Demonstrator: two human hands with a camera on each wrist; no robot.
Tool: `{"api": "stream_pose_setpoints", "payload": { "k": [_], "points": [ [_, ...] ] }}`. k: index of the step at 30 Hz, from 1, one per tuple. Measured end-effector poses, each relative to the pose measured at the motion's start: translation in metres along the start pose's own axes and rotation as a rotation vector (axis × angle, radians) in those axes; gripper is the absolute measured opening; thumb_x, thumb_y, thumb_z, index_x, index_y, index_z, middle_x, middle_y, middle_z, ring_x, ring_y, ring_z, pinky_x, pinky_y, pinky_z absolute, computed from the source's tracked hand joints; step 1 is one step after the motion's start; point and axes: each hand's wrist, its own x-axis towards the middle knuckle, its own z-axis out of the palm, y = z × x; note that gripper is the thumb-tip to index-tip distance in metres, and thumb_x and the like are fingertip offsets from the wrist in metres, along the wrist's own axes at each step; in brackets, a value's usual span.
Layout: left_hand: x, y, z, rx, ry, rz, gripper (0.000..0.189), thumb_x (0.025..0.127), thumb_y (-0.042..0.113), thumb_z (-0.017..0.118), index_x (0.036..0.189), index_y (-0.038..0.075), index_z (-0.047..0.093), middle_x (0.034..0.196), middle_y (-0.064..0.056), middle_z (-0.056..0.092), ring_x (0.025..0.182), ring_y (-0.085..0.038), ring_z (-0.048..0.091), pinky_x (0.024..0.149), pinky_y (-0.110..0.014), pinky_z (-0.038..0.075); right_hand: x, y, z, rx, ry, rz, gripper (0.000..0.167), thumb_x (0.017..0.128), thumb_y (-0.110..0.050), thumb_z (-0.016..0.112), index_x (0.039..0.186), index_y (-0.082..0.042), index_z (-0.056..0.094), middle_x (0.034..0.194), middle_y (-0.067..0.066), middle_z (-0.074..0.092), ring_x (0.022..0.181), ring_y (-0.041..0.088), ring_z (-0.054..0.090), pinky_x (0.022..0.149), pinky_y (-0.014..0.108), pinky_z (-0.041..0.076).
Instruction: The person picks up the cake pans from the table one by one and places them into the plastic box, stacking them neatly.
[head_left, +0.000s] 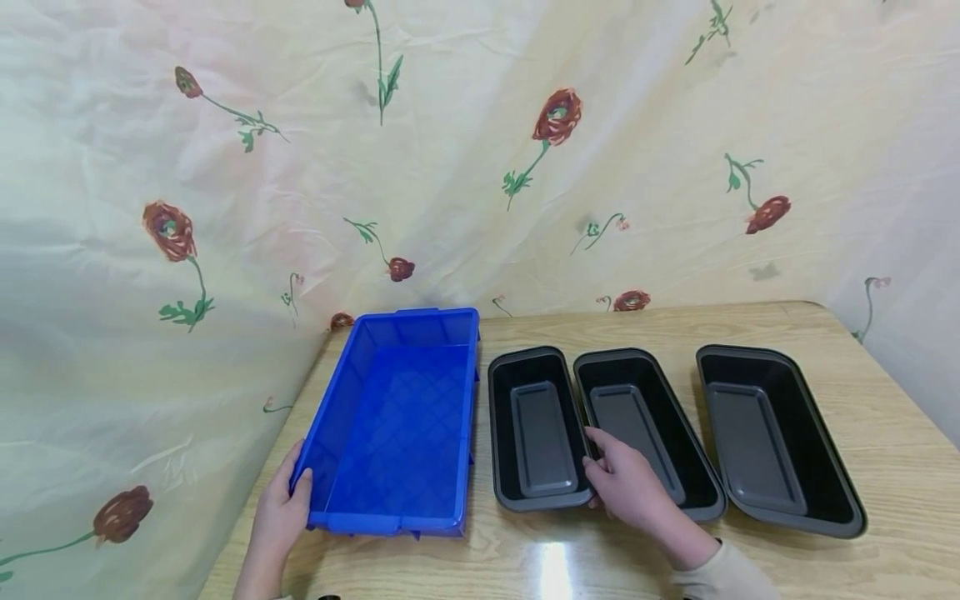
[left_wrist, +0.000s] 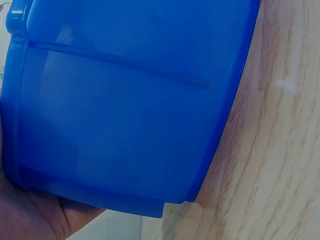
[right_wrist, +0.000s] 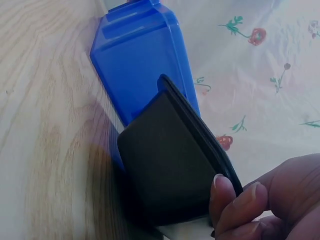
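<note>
A blue plastic tray (head_left: 405,417) lies on the left of the table. My left hand (head_left: 279,508) grips its near left corner, with the thumb over the rim; in the left wrist view the tray's wall (left_wrist: 120,120) fills most of the picture. To the tray's right sits a black loaf pan (head_left: 542,442). My right hand (head_left: 628,483) pinches the rim at that pan's near right corner, and the right wrist view shows fingers (right_wrist: 242,200) under the rim of the pan (right_wrist: 170,160). The right hand partly covers a second loaf pan (head_left: 630,408).
A third black loaf pan (head_left: 772,442) stands farther right on the wooden table (head_left: 892,467). Behind and to the left hangs a floral cloth (head_left: 450,183), close to the table's edge. A small dark object (head_left: 328,597) shows at the bottom edge of the head view.
</note>
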Motion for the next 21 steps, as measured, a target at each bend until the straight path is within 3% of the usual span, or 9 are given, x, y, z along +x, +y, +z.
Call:
{"api": "stream_pose_setpoints", "payload": {
  "k": [6,21],
  "points": [
    [-0.0002,-0.0013,0.0009,0.000,0.009,0.014,0.054,0.112,0.010,0.033,0.164,0.000,0.020,0.163,-0.034,0.022,0.148,-0.055,0.021,0.118,-0.068,0.021,0.0011,0.0023,-0.0008,0.058,-0.005,0.004,0.055,0.104,0.001,0.053,0.154,0.014,0.032,0.061,0.006,0.057,0.051,0.028,0.060,0.042,0.028,0.046],
    [-0.0019,-0.0005,0.0007,-0.009,0.016,0.031,0.053,0.113,0.010,0.030,0.164,0.000,0.020,0.163,-0.033,0.022,0.148,-0.054,0.021,0.119,-0.067,0.020,-0.0016,0.0034,-0.0052,0.100,-0.006,-0.028,0.056,0.105,0.001,0.053,0.155,0.013,0.031,0.059,0.006,0.057,0.043,0.021,0.053,0.041,0.025,0.042]
  ]
}}
